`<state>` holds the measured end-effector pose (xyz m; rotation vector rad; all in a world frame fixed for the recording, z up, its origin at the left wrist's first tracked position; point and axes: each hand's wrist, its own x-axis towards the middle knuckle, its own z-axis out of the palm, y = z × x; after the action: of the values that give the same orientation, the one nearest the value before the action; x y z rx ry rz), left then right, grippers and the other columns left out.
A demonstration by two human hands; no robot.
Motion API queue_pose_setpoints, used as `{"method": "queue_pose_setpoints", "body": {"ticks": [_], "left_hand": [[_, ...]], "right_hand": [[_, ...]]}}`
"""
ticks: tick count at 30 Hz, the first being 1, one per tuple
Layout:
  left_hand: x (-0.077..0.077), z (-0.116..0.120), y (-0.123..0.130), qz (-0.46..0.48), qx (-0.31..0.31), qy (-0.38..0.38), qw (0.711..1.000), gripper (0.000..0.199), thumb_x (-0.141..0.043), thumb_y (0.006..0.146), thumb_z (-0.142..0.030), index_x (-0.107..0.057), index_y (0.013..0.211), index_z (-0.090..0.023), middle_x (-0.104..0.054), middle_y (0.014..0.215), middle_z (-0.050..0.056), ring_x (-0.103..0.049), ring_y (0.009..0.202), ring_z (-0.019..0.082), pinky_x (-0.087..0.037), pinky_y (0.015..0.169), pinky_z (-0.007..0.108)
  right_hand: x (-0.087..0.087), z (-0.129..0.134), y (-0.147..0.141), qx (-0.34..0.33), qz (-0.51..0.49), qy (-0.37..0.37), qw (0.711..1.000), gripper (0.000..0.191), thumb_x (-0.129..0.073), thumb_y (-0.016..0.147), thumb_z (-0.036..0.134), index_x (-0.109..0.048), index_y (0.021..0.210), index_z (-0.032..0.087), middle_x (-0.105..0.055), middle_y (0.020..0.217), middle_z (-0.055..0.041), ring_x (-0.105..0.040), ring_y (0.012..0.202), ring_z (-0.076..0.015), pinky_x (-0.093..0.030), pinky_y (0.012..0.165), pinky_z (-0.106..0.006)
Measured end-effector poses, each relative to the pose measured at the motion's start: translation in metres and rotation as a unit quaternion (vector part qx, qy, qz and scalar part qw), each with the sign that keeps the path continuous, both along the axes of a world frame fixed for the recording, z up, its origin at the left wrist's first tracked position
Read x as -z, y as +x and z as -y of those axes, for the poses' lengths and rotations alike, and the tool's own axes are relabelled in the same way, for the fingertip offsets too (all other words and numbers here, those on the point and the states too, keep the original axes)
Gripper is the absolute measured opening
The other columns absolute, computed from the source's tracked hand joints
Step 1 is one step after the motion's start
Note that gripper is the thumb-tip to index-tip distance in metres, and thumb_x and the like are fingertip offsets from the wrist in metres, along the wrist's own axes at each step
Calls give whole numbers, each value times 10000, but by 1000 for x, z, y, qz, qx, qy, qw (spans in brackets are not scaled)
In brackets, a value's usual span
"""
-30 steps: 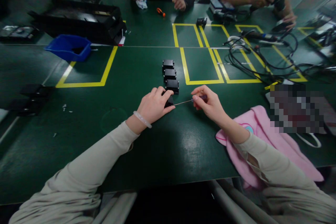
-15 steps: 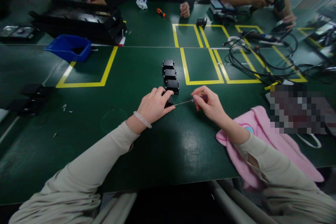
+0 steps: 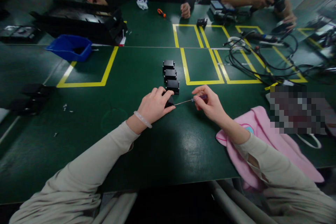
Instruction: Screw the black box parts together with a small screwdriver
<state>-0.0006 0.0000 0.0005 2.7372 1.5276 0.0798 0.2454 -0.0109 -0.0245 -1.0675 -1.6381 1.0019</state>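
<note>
My left hand (image 3: pixel 153 103) was clamped on a black block (image 3: pixel 169 102), thumb at its near side. My right hand (image 3: pixel 208 102), right of the block, was closed around a screwdriver (image 3: pixel 192 100), its tip at the block's near right corner. Three more blocks (image 3: pixel 170 74) stood lined up just beyond it; screws (image 3: pixel 65 107) lay well to its left.

Head-worn view only: faces forward and down across green table (image 3: pixel 168 161), forearms (image 3: pixel 105 154) closest.
</note>
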Motion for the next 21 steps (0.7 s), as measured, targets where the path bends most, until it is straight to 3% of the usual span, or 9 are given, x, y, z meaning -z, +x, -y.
{"method": "queue_pose_setpoints", "body": {"ticks": [6, 12, 16, 21], "left_hand": [[2, 0, -1, 1, 2, 8, 1000, 500, -681, 999, -471, -560, 1410, -213, -622, 1297, 133, -604, 1172, 304, -548, 869, 373], [1, 0, 0, -4, 2, 9, 1000, 503, -673, 1004, -471, -560, 1415, -203, -622, 1302, 135, -607, 1171, 308, -552, 872, 382], [0, 0, 0, -5, 3, 4, 1000, 509, -679, 1001, -470, -559, 1418, -205, -622, 1306, 134, -607, 1177, 308, -553, 874, 380], [0, 0, 0, -3, 0, 5, 1000, 508, -685, 998, -466, -560, 1415, -205, -621, 1301, 134, -606, 1176, 306, -553, 863, 372]], "right_hand": [[1, -1, 1, -7, 5, 0, 1000, 187, -617, 1028, 398, -577, 972, 224, -521, 572, 84, -501, 462, -90, -378, 497, -264], [1, -1, 1, -5, 0, 5, 1000, 165, -665, 995, 365, -589, 1035, 224, -566, 645, 73, -538, 508, -92, -417, 528, -267], [3, -1, 1, -12, -15, -12, 1000, 196, -627, 1022, 396, -574, 938, 227, -477, 534, 99, -474, 434, -88, -363, 465, -259], [1, -1, 1, -14, -10, 12, 1000, 180, -672, 1004, 373, -589, 1053, 221, -553, 648, 77, -533, 498, -84, -393, 516, -266]]}}
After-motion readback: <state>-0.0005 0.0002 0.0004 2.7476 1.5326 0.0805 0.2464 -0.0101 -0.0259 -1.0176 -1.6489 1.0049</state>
